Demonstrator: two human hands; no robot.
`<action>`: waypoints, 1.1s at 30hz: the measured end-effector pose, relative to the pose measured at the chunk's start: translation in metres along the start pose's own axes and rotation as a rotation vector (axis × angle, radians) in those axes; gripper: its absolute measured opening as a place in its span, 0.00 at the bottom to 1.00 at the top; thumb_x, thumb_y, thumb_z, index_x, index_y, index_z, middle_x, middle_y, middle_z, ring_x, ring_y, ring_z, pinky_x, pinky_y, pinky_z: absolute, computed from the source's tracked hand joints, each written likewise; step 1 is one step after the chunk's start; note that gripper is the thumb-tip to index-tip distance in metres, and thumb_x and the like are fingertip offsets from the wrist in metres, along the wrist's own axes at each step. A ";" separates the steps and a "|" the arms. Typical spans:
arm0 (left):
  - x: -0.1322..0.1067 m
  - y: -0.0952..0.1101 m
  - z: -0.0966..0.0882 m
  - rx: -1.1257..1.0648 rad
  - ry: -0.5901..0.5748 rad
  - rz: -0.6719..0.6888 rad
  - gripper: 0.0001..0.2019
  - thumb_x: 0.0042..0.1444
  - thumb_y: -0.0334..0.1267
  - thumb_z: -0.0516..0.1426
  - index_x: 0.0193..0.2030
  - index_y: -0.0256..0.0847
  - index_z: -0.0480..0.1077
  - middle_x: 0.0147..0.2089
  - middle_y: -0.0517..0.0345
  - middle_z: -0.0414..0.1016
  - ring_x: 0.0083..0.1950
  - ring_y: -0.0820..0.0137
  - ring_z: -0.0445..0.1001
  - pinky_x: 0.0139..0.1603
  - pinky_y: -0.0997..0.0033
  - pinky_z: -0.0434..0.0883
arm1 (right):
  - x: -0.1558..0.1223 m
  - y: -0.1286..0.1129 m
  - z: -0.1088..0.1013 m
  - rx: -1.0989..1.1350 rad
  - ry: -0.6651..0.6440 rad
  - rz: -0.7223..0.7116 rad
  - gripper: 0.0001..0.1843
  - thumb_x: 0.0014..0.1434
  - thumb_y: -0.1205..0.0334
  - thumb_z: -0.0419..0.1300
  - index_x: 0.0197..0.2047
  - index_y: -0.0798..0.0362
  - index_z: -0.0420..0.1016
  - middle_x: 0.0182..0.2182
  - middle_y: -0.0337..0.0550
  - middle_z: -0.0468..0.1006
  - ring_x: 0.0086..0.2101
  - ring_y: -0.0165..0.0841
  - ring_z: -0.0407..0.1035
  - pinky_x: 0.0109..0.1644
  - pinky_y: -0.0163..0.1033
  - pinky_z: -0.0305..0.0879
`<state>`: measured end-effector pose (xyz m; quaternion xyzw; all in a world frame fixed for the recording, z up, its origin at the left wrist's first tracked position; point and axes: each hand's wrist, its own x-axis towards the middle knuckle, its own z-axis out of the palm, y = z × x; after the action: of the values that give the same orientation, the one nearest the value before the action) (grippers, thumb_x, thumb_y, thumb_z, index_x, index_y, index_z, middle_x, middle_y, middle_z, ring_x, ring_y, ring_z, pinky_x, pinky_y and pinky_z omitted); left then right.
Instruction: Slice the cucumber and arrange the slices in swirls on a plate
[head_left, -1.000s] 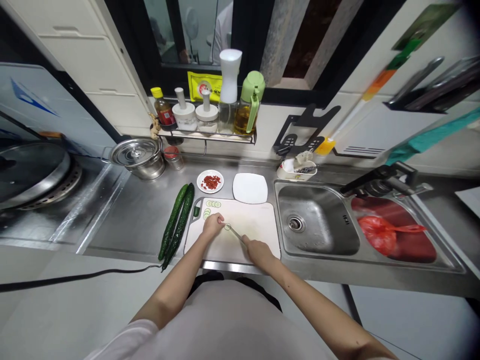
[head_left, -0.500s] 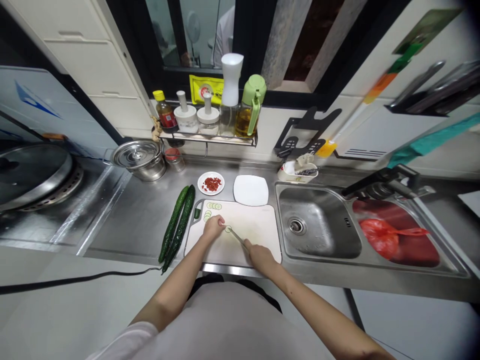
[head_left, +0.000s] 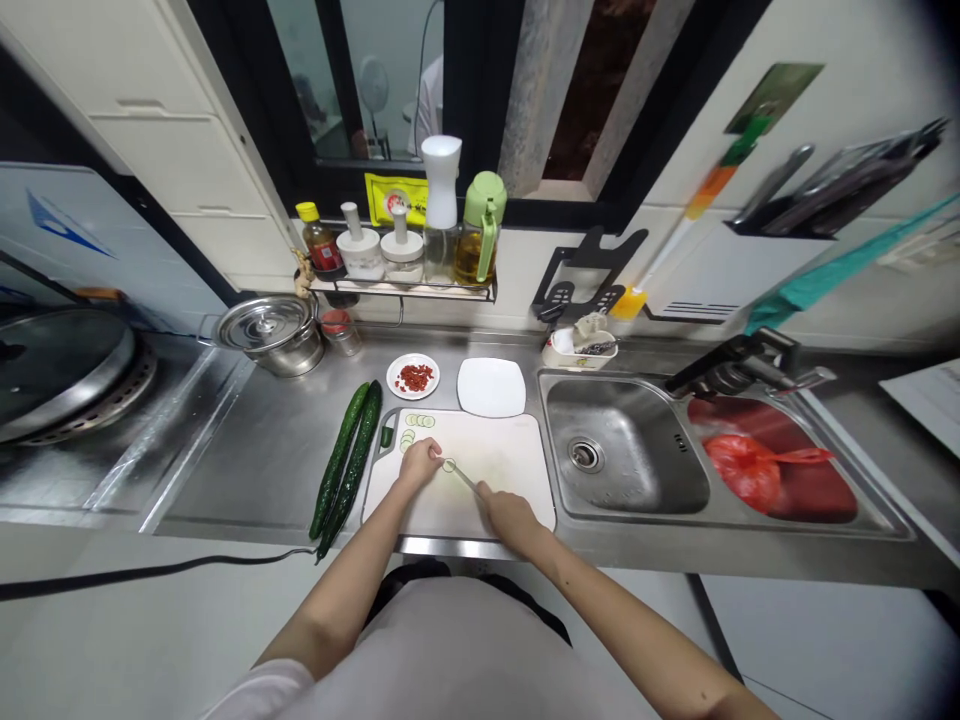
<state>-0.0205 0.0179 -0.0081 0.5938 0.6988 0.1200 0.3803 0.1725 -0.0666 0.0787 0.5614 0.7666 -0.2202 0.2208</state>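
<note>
My right hand [head_left: 511,520] grips a knife [head_left: 466,481], its blade angled across the white cutting board [head_left: 517,480]. The blade's tip lies at a thin cucumber slice [head_left: 448,465] flat on the board. Just left of that slice my left hand [head_left: 420,464] is closed in a pinch, and whatever is between its fingertips is too small to make out. More cucumber slices [head_left: 420,421] lie overlapping along the board's upper left, partly behind my left hand. A dark green cucumber end [head_left: 386,436] sits by the board's handle. Two whole cucumbers [head_left: 346,465] rest to the left of the board.
Behind the board stand a small plate of chopped red pieces [head_left: 414,377] and a white square plate [head_left: 491,387]. A steel sink [head_left: 630,460] adjoins on the right, with a red bag [head_left: 742,470] in its second basin. A condiment rack [head_left: 405,288] hangs behind; a lidded pot [head_left: 281,340] stands left.
The camera view has shifted slightly. My hands, the knife and the cucumber slice keep nearly the same places on the board.
</note>
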 end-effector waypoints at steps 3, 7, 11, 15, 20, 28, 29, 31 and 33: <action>-0.002 0.002 0.000 0.004 0.006 0.014 0.06 0.48 0.32 0.62 0.34 0.42 0.71 0.31 0.62 0.74 0.34 0.73 0.71 0.33 0.77 0.62 | -0.003 0.003 0.001 -0.007 0.006 -0.004 0.23 0.61 0.75 0.44 0.59 0.55 0.58 0.40 0.55 0.79 0.42 0.41 0.75 0.39 0.39 0.65; -0.003 0.004 -0.001 -0.003 0.016 0.027 0.06 0.48 0.32 0.61 0.35 0.41 0.71 0.32 0.61 0.74 0.34 0.72 0.71 0.34 0.76 0.62 | -0.007 0.009 0.003 0.002 0.002 -0.008 0.24 0.60 0.76 0.45 0.59 0.55 0.58 0.41 0.54 0.79 0.42 0.41 0.75 0.39 0.39 0.64; -0.003 0.005 0.000 0.002 0.026 0.029 0.06 0.48 0.31 0.61 0.35 0.41 0.72 0.33 0.60 0.75 0.36 0.72 0.71 0.34 0.76 0.63 | -0.009 0.015 0.009 0.004 -0.002 -0.020 0.25 0.59 0.77 0.45 0.60 0.55 0.57 0.41 0.54 0.79 0.42 0.41 0.75 0.38 0.38 0.62; -0.003 0.006 -0.001 0.011 0.028 0.027 0.06 0.48 0.31 0.61 0.35 0.40 0.72 0.33 0.60 0.75 0.35 0.72 0.71 0.35 0.76 0.63 | -0.009 0.020 0.015 0.007 -0.002 -0.018 0.25 0.59 0.77 0.45 0.59 0.55 0.58 0.40 0.54 0.79 0.41 0.41 0.75 0.37 0.38 0.59; -0.006 0.004 -0.001 0.021 0.048 0.064 0.04 0.50 0.31 0.60 0.35 0.40 0.71 0.33 0.59 0.74 0.36 0.72 0.71 0.36 0.75 0.63 | -0.013 0.030 0.019 0.088 0.022 -0.065 0.21 0.60 0.72 0.45 0.56 0.56 0.61 0.37 0.52 0.78 0.39 0.40 0.73 0.35 0.36 0.54; -0.023 0.000 0.010 0.062 0.141 0.162 0.07 0.59 0.36 0.54 0.42 0.40 0.72 0.42 0.53 0.72 0.44 0.67 0.70 0.46 0.70 0.66 | -0.004 0.039 0.008 0.157 0.126 0.128 0.17 0.63 0.66 0.44 0.55 0.56 0.59 0.34 0.50 0.77 0.34 0.37 0.71 0.32 0.36 0.48; -0.026 0.001 0.011 0.082 0.147 0.168 0.08 0.59 0.37 0.54 0.43 0.41 0.71 0.43 0.53 0.71 0.46 0.66 0.70 0.48 0.68 0.65 | -0.001 0.039 0.006 0.151 0.131 0.160 0.16 0.63 0.66 0.44 0.54 0.56 0.59 0.34 0.49 0.77 0.34 0.37 0.71 0.32 0.36 0.48; -0.029 0.004 0.012 0.127 0.144 0.176 0.11 0.60 0.40 0.54 0.46 0.41 0.71 0.45 0.52 0.70 0.49 0.64 0.69 0.50 0.67 0.65 | 0.004 0.040 0.003 0.146 0.152 0.202 0.15 0.64 0.66 0.44 0.53 0.55 0.60 0.33 0.48 0.76 0.33 0.36 0.71 0.32 0.36 0.48; -0.031 0.008 0.013 0.169 0.119 0.173 0.12 0.60 0.41 0.54 0.48 0.42 0.70 0.47 0.51 0.69 0.51 0.63 0.68 0.51 0.66 0.64 | 0.008 0.041 0.001 0.142 0.175 0.228 0.15 0.63 0.66 0.44 0.53 0.54 0.61 0.32 0.47 0.76 0.33 0.36 0.72 0.33 0.35 0.49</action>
<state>-0.0057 -0.0124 0.0007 0.6737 0.6739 0.1282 0.2748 0.2097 -0.0500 0.0692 0.6759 0.6967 -0.1978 0.1365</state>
